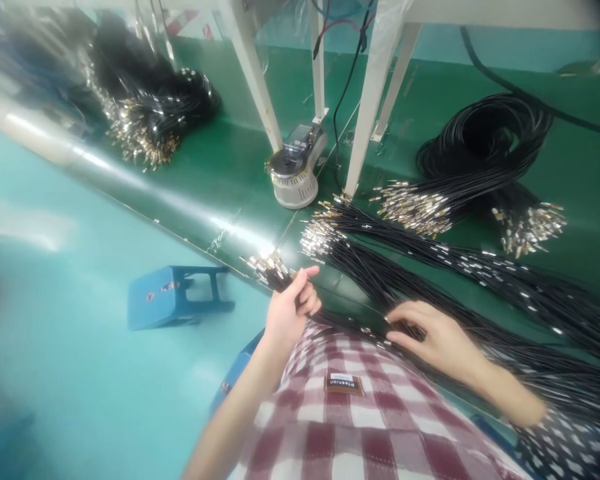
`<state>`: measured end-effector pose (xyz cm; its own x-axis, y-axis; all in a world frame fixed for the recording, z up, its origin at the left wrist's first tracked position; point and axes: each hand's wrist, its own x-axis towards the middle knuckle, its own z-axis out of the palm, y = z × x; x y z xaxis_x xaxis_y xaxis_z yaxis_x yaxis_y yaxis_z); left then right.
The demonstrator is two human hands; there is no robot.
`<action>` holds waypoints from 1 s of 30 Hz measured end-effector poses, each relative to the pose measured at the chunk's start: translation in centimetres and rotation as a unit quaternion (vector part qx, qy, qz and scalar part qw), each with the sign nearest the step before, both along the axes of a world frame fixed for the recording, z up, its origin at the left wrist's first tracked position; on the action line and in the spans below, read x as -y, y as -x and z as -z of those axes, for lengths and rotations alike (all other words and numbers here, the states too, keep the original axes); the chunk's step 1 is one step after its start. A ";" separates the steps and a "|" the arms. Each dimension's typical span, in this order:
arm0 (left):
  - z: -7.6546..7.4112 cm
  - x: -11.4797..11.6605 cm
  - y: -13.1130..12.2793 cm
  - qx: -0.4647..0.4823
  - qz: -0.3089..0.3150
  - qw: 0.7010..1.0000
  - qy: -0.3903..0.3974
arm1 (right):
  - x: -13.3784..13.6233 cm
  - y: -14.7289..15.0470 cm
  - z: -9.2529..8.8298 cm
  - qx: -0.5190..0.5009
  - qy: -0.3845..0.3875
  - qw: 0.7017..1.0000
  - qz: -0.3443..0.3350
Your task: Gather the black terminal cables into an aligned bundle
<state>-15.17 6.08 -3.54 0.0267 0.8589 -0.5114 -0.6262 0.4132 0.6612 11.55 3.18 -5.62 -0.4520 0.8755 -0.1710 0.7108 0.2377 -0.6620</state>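
Observation:
My left hand [291,308] is closed round a small bundle of thin black cables [273,270], just behind their gold connector tips at the near edge of the green bench [240,167]. My right hand [433,337] lies over the same run of black cables [380,280], its fingers curled and pinching the strands. A long spread of black cables with metal connectors [480,267] fans out to the right across the bench. A red and white checked cloth [350,407] covers my lap under both hands.
A round tape dispenser [296,170] stands mid-bench between white frame legs [367,107]. Coiled cable bundles lie at the back left [155,107] and back right [480,153]. A blue plastic stool [173,295] stands on the teal floor to the left.

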 end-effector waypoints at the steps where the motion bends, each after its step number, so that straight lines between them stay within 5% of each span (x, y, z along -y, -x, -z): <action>1: 0.0 0.0 0.0 0.000 0.006 1.000 -0.003 | -0.1 0.9 -0.2 -0.010 -0.003 1.000 0.017; 7: -0.7 0.2 -0.3 -0.014 0.006 1.000 -0.017 | -2.1 6.6 -1.7 -0.102 0.011 0.995 -0.004; 15: -1.0 -0.3 -0.6 -0.024 0.024 0.999 -0.019 | -2.9 10.1 -2.2 -0.106 0.036 0.994 0.005; 19: -0.7 -0.2 -0.5 -0.035 0.013 0.999 0.014 | -3.3 10.2 -2.6 -0.077 0.091 0.992 -0.049; 22: -0.5 -0.1 -0.2 -0.029 -0.006 1.000 0.006 | -4.7 8.2 -1.2 -0.084 0.175 0.978 -0.071; 27: -0.4 0.0 0.3 0.007 0.027 0.999 -0.029 | -8.2 4.8 4.5 0.111 0.058 0.979 0.160; 30: -0.4 0.0 0.2 0.045 0.050 0.997 -0.027 | -9.2 4.4 6.4 0.166 0.058 0.965 0.194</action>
